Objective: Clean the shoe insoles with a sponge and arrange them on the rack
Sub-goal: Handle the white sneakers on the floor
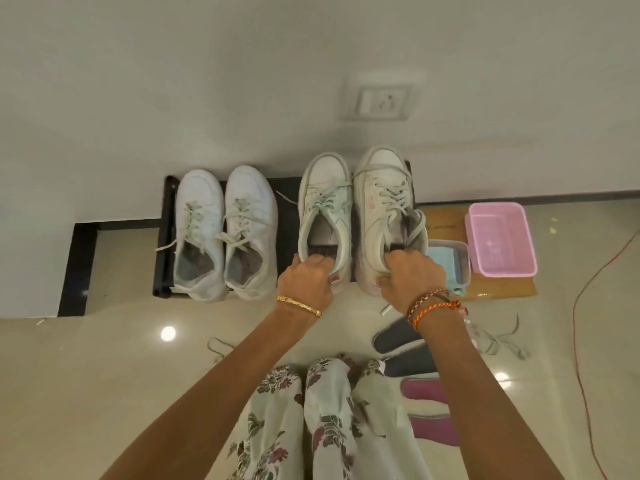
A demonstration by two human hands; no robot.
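Observation:
Two pairs of white sneakers stand on a black rack (166, 237) against the wall. My left hand (306, 280) grips the heel of the third sneaker (325, 209), fingers hooked inside its opening. My right hand (410, 278) grips the heel of the rightmost sneaker (384, 199) the same way. The left pair (225, 230) stands untouched. On the floor by my right forearm lie two dark grey insoles (394, 336) and two magenta insoles (424, 389). A blue sponge (441, 259) sits in a clear container just right of my right hand.
A pink plastic tub (500, 239) rests on a brown cardboard sheet (446, 220) to the right of the rack. An orange cable (576, 327) runs over the floor at far right. Loose laces (498, 339) lie near the insoles. My floral-clothed knees (322, 410) are below.

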